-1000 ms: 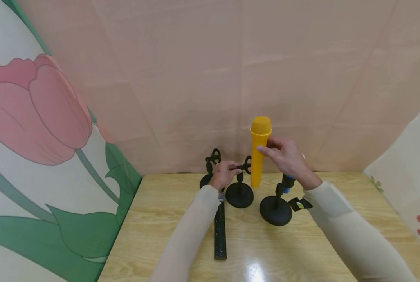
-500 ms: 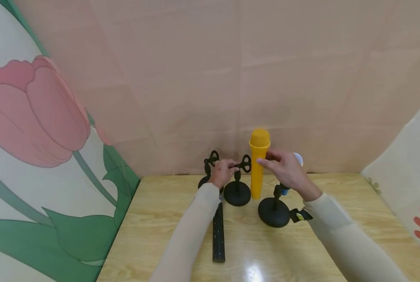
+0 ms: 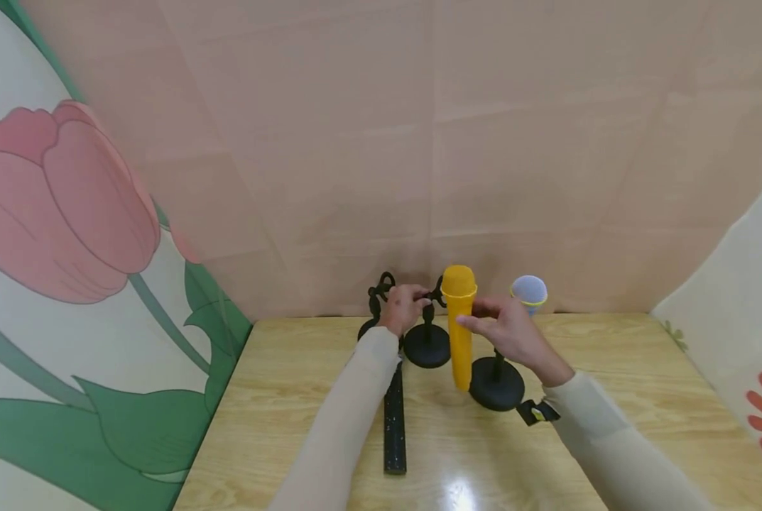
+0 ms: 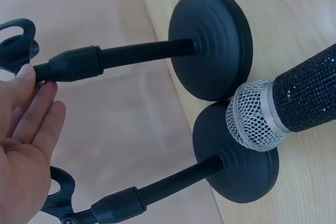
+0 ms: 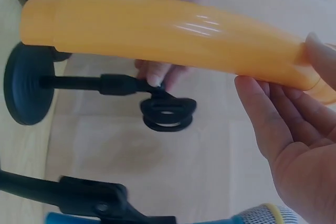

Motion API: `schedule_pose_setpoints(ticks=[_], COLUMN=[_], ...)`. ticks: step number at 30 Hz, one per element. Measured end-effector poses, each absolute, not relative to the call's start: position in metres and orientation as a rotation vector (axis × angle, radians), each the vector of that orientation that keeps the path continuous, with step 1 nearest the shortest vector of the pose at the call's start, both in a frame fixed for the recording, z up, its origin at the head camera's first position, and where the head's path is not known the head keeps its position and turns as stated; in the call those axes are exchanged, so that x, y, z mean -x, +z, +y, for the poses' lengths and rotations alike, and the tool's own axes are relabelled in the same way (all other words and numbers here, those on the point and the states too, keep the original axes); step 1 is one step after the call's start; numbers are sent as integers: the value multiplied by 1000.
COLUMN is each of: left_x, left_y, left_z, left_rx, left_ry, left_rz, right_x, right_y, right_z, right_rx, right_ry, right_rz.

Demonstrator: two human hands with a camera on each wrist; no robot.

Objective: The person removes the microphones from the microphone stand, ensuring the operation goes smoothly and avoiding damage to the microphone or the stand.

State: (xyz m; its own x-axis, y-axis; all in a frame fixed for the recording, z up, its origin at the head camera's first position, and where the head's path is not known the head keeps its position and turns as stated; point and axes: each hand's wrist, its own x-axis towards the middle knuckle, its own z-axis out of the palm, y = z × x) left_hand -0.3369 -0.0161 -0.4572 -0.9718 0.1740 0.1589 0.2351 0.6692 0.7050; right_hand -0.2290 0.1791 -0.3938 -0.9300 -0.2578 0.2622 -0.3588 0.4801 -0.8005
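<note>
So the person's right hand (image 3: 511, 333) has the yellow microphone (image 3: 459, 326) held upright near the middle of the head view, thumb on one side and fingertips (image 5: 252, 95) on the other, more of a light pinch near its top end than a full wrap. Its bottom end hangs just above the wooden table (image 3: 611, 397), right beside the round base of the stand on the right (image 3: 497, 383), the one carrying a blue mic with a grey mesh head (image 3: 529, 291). The left hand (image 3: 405, 306) is up at the clip of the middle stand (image 3: 427, 344), fingertips pinching the black clip; in the left wrist view the fingers (image 4: 31, 114) look fairly straight, touching the stem just below the clip. A 3rd stand (image 3: 376, 312) sits just behind that hand at the back wall. A black glittery microphone (image 3: 394, 426) lies flat on the table, lower centre, its silver mesh head touching the stand bases.
</note>
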Motion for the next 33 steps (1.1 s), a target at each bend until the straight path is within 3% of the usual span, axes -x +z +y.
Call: schedule_pose_setpoints(ticks=[33], left_x=[344], left_y=[-454], left_z=[-12], left_rx=[356], left_ry=[-1163], left_rz=[-2858], right_x=[213], right_y=[-458], right_z=[184], right_rx=[-439], right_ry=[1658], right_rz=[-2644])
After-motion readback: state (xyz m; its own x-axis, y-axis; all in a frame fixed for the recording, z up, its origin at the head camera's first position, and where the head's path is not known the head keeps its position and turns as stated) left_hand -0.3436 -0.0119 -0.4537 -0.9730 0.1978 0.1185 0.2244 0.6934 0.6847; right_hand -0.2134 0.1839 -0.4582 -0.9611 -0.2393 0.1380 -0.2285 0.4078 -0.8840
